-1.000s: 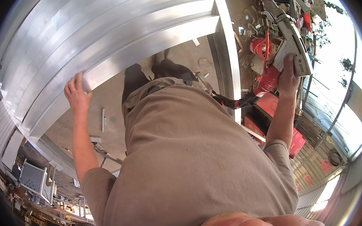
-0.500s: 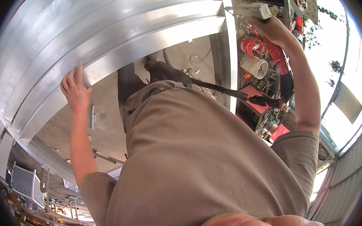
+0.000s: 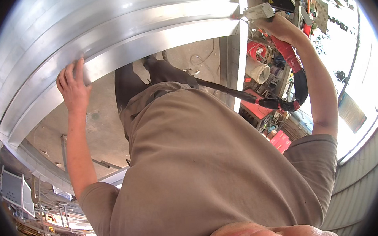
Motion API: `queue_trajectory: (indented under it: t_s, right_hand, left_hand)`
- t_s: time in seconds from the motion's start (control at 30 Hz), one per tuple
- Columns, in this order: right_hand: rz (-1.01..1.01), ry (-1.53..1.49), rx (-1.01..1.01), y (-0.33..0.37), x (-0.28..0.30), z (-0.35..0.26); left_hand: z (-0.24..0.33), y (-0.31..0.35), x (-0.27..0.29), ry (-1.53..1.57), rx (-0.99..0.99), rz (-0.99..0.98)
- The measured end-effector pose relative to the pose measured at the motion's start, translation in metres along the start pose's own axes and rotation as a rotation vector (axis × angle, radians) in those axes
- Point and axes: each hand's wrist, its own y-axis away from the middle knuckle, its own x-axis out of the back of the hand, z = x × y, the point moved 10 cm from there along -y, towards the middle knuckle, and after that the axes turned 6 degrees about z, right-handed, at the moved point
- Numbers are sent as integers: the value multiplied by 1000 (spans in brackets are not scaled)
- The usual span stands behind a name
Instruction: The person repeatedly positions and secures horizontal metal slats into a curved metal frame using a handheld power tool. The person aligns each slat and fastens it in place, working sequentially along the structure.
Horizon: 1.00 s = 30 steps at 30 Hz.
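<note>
1. Silver metal slats (image 3: 148, 19) run left to right across a wide frame, bent by the lens; a pale side bar (image 3: 242, 50) closes its right edge, running away from the person.
2. At that edge, the right hand (image 3: 281, 28) is wrapped around a pale grey tool (image 3: 258, 12). Its long axis lies roughly crosswise, narrow end leftward, at the corner where the nearest slat (image 3: 162, 38) meets the side bar. Whether the tip touches metal, I cannot tell.
3. That corner lies just left of the right hand, clearly the nearer one; the left hand is well apart.
4. The left hand (image 3: 73, 86) is open, fingers laid over metal towards the frame's left end, thumb by the nearest slat.
5. From the tool's hand a red-wrapped hose (image 3: 286, 53) drops and joins a black cable (image 3: 226, 89), which passes the side bar towards the waist.
6. Beyond the frame's right edge stand a red bucket (image 3: 256, 50) and a white bucket (image 3: 260, 73).
</note>
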Motion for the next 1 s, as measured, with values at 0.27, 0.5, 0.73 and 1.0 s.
queue_trajectory:
  t_s: [0.27,0.5,0.73,1.0]
  right_hand:
    - [-34,-31,-70,-1,-7,-11]
    - [-51,-4,-38,-5,-14,-16]
    - [-82,68,-18,-15,-18,-16]
    - [-78,148,71,-20,-18,-25]
  left_hand:
    - [-1,0,0,8,14,-27]
    - [-1,1,0,27,5,-18]
    - [-2,0,-1,30,16,-14]
    - [-1,1,-1,4,8,8]
